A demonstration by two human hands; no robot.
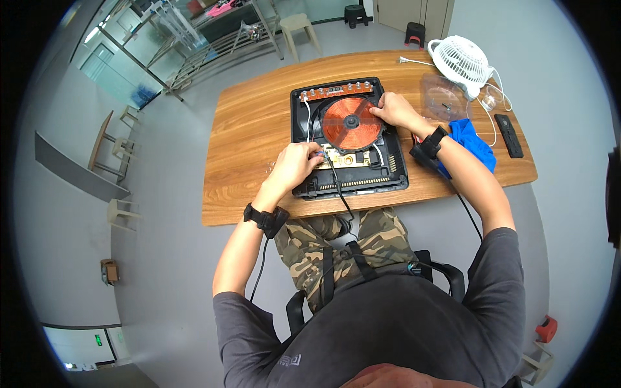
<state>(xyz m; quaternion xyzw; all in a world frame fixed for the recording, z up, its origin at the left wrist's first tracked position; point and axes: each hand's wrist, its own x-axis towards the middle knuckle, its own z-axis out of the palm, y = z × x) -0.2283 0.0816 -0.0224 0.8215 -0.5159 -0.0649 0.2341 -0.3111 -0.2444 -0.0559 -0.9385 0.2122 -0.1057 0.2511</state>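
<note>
An opened induction cooker (299, 184) lies on the wooden table in front of me, its black housing holding a round copper coil (343, 132). My right hand (396, 110) has its fingers closed on the coil's right rim, the thumb on top. Below the coil sits a pale circuit board (349, 158). At this board's left end my left hand (299, 161) is pinched together; whatever is between its fingertips is too small and covered to make out. A control board (336, 90) with several round buttons runs along the far edge of the housing, a white wire leading down from it.
To the right are a blue cloth (472, 145), a clear plastic tray (442, 97), a black strip-shaped part (509, 136) and a white fan (460, 61) with its cord. A black power cord (343, 194) hangs over the table's near edge. Stools and a metal rack (213, 48) stand beyond.
</note>
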